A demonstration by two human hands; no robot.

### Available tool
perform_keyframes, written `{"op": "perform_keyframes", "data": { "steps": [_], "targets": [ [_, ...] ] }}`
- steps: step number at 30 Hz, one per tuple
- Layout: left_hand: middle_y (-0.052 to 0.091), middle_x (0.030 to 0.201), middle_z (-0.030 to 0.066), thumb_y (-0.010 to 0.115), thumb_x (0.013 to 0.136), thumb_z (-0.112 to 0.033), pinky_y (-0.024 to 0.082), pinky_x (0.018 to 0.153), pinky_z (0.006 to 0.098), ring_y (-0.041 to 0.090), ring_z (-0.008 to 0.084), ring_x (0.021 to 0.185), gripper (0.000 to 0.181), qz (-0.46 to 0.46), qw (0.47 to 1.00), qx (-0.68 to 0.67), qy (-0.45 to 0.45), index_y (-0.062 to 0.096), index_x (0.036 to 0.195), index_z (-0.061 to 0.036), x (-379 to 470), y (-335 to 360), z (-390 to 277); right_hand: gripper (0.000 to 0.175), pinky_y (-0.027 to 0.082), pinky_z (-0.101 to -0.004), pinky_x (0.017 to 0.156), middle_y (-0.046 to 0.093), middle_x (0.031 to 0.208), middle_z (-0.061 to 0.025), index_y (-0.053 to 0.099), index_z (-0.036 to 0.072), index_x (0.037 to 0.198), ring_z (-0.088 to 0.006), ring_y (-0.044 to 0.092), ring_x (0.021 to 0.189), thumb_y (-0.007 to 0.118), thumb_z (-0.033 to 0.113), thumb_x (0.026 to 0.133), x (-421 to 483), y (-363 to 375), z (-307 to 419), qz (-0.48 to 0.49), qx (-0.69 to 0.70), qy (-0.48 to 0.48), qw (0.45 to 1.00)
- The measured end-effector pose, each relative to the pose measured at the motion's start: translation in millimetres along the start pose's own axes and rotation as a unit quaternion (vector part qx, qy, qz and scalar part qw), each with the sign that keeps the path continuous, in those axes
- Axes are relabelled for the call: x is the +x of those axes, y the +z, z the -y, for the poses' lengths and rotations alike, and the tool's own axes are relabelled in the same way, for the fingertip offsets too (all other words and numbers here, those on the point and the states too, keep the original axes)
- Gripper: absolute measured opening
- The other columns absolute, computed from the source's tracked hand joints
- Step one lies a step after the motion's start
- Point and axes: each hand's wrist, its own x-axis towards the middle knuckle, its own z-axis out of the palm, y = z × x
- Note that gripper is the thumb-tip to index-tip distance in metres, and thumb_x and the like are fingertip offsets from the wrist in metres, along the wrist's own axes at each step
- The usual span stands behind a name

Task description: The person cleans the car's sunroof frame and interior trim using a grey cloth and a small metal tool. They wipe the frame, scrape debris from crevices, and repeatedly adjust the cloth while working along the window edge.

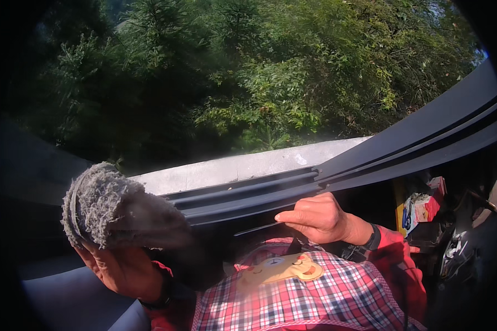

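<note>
A thick grey fluffy cloth (101,205) is in my left hand (122,271), raised at the left beside the window opening. The cloth covers part of that hand, and its right-hand side is blurred. My right hand (319,217) is at the inner side of the dark window frame (248,202), fingers bent and thumb close to the forefinger. A thin pale line (254,229) runs up to its fingertips. Whether this is a held strip or a lit edge, I cannot tell.
Past the frame lies a pale concrete ledge (240,167), with dense trees (273,91) outside. A dark sliding-window rail (410,124) rises to the right. Below it, a red box (430,202) stands among clutter in shadow. My plaid apron (294,298) fills the lower middle.
</note>
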Motion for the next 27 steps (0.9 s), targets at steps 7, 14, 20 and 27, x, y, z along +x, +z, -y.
{"op": "perform_keyframes", "data": {
  "steps": [7, 14, 20, 27],
  "targets": [
    [0.051, 0.151, 0.0191, 0.045, 0.111, -0.023, 0.040, 0.115, 0.0461, 0.050, 0.0287, 0.138, 0.049, 0.047, 0.989, 0.132, -0.040, 0.042, 0.155, -0.0004, 17.2, 59.5, -3.4, 0.029, 0.050, -0.0348, 0.049, 0.064, 0.071, -0.0093, 0.072, -0.001, 0.109, -0.0243, 0.065, 0.059, 0.077, -0.004, 0.080, -0.4, 1.2, -8.9, -0.008, 0.054, -0.010, 0.998],
    [0.060, 0.137, 0.0198, 0.057, 0.108, -0.022, 0.055, 0.095, 0.0358, 0.061, 0.0253, 0.124, 0.038, 0.003, 0.957, 0.254, 0.142, 0.059, 0.135, 0.0043, 43.3, 75.1, -42.0, 0.024, 0.046, -0.0340, 0.046, 0.058, 0.067, -0.0060, 0.072, 0.002, 0.103, -0.0201, 0.062, 0.057, 0.075, 0.005, 0.079, 2.0, 6.2, -22.1, 0.037, 0.085, -0.065, 0.994],
    [0.062, 0.134, 0.0173, 0.066, 0.103, -0.023, 0.055, 0.098, 0.0354, 0.063, 0.0270, 0.121, 0.051, -0.119, 0.919, 0.358, 0.119, 0.053, 0.153, -0.0171, 71.3, 11.5, -23.3, 0.032, 0.044, -0.0322, 0.043, 0.058, 0.063, -0.0029, 0.074, 0.003, 0.105, -0.0180, 0.059, 0.052, 0.080, 0.003, 0.073, 8.0, 9.0, -22.6, -0.002, 0.057, -0.036, 0.998],
    [0.066, 0.131, 0.0168, 0.065, 0.104, -0.022, 0.054, 0.100, 0.0365, 0.066, 0.0250, 0.115, 0.037, -0.223, 0.858, 0.455, 0.082, 0.061, 0.133, 0.0012, 52.8, -33.4, 35.7, 0.035, 0.043, -0.0311, 0.045, 0.062, 0.071, -0.0053, 0.059, 0.002, 0.125, -0.0192, 0.057, 0.053, 0.072, 0.003, 0.092, 10.9, 17.6, -19.0, -0.081, 0.005, 0.072, 0.994]
  ]
}}
